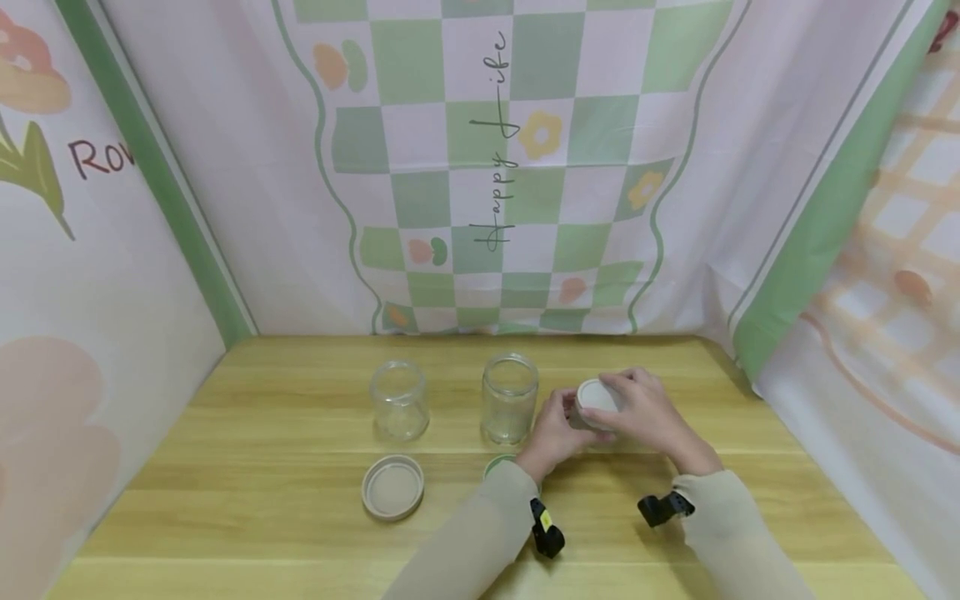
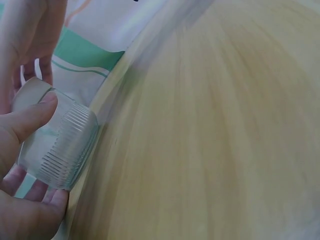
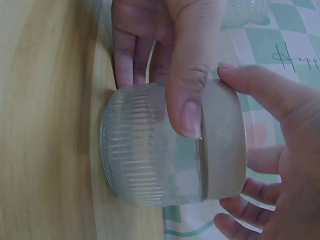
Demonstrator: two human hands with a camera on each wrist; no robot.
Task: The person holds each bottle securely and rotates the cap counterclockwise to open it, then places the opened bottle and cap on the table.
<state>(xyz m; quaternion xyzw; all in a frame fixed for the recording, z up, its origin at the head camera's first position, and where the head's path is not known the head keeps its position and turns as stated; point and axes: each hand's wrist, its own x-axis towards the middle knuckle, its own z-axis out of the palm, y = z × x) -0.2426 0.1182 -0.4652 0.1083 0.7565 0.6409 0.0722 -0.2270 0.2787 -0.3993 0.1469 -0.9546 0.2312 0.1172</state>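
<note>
A ribbed clear glass jar (image 3: 145, 150) with a pale lid (image 1: 598, 394) on its mouth is between both hands at the right of the table. My left hand (image 1: 555, 435) grips the jar's body, its thumb lying along the glass just below the lid. From the other side, my right hand (image 1: 649, 413) holds the lid's rim between thumb and fingers. In the left wrist view the jar (image 2: 67, 137) looks tilted, its base close to the wooden surface; whether it touches cannot be told.
Two lidless glass jars, one at the left (image 1: 400, 404) and one in the middle (image 1: 510, 404), stand on the wooden table (image 1: 247, 467). A beige lid (image 1: 393, 490) lies before the left jar. My left forearm partly hides a green-edged lid (image 1: 497, 463). Printed cloth (image 1: 420, 183) hangs behind.
</note>
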